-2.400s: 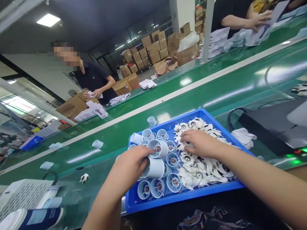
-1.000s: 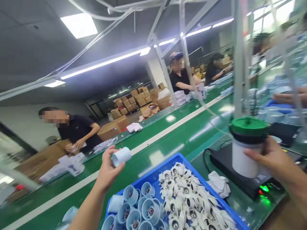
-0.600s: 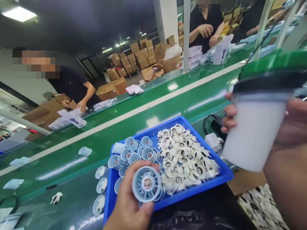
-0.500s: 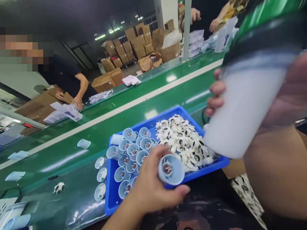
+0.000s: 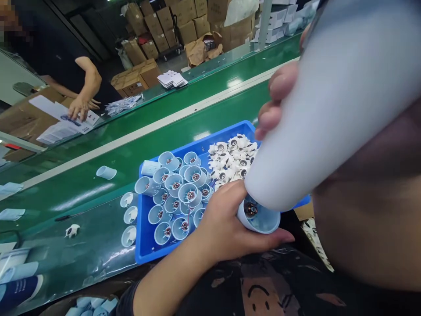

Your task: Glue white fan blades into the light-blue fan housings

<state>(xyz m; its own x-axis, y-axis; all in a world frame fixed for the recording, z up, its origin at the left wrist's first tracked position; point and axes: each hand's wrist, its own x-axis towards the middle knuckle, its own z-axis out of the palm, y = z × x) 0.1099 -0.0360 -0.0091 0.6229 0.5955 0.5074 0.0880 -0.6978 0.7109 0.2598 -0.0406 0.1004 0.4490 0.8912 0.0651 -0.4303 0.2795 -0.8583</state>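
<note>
My left hand [image 5: 226, 221] is wrapped round a light blue plastic cup-shaped housing [image 5: 268, 221], its open mouth turned up and a small copper-wound motor visible inside. My right hand [image 5: 278, 94] grips a large whitish cylinder, perhaps a bottle [image 5: 338, 109], which slants down from the upper right. Its rounded lower end overlaps the housing's rim in the picture; whether they touch I cannot tell. A blue tray [image 5: 141, 245] lies beyond, with several similar housings [image 5: 173, 184] on its left and a heap of small white fan wheels [image 5: 233, 153] on its right.
Left of the tray stand three housings with white pieces inside [image 5: 130, 215], near a loose fan wheel [image 5: 72, 231]. A green conveyor belt [image 5: 148, 145] runs behind. Across it, a person's hand [image 5: 79, 107] handles white boxes [image 5: 59, 131]. Cartons [image 5: 161, 26] are stacked farther back.
The whitish cylinder has come down and left, over the housing in my left hand. Its black and green upper part has mostly left the view. The camera has tilted downward.
</note>
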